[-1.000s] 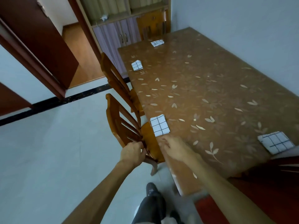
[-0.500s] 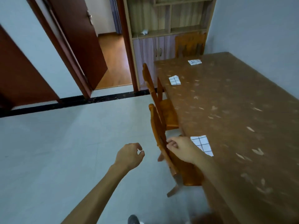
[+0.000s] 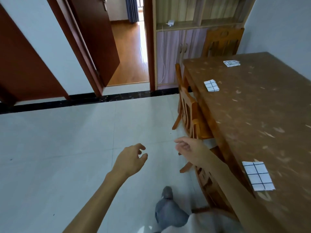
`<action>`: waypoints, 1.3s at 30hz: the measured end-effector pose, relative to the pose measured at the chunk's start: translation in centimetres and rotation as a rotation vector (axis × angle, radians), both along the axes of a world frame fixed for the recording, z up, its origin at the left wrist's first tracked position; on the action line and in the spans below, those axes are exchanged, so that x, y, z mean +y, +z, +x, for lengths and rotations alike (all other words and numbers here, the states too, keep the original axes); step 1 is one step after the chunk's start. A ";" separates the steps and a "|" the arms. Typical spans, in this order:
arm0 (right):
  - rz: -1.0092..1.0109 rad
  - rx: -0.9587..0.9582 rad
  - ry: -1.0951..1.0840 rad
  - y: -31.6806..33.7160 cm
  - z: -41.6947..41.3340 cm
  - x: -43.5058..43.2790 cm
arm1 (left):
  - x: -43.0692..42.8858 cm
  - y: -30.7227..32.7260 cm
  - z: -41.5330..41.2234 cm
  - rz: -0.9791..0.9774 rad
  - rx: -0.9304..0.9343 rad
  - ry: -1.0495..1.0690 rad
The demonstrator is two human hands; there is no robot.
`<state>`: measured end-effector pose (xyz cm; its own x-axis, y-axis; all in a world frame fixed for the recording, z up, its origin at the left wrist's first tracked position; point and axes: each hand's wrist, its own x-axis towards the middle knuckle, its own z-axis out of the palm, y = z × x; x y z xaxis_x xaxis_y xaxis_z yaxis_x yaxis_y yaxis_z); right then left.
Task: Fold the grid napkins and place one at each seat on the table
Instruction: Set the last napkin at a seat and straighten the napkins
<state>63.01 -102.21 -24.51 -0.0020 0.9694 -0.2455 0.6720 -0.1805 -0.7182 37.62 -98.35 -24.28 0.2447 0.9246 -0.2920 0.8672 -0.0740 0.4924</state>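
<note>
Folded white napkin with black grid lines (image 3: 258,176): flat at the table's edge, right of the right hand.
Second grid napkin (image 3: 211,85): same edge, well beyond the right hand.
Third grid napkin (image 3: 231,63): far end, beyond the second.
Brown leaf-patterned table (image 3: 260,118): right of both hands.
Right hand (image 3: 188,148): fingers loosely curled, empty, by the orange wooden slatted chair (image 3: 191,113); contact unclear.
Left hand (image 3: 131,160): loosely curled, empty, over the pale tiled floor (image 3: 58,148), near the right hand but apart.
</note>
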 end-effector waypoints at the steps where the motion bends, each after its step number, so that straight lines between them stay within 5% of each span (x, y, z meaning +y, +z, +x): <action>1: -0.008 -0.004 0.000 -0.4 0.0 1.2 | 1.4 -0.4 -0.1 -0.013 0.007 -0.011; 15: 0.022 0.091 -0.326 -3.4 7.4 21.7 | 28.1 -1.2 10.3 -0.044 0.005 -0.277; 26: 0.015 0.131 -0.709 -4.9 16.5 29.9 | 42.4 -2.3 23.4 -0.030 -0.155 -0.614; 33: -0.099 0.044 -0.840 -6.4 21.0 38.6 | 52.5 -3.6 32.2 -0.147 -0.295 -0.877; 39: -0.244 0.018 -1.024 -6.7 23.5 44.5 | 62.0 -4.8 39.4 -0.241 -0.171 -1.098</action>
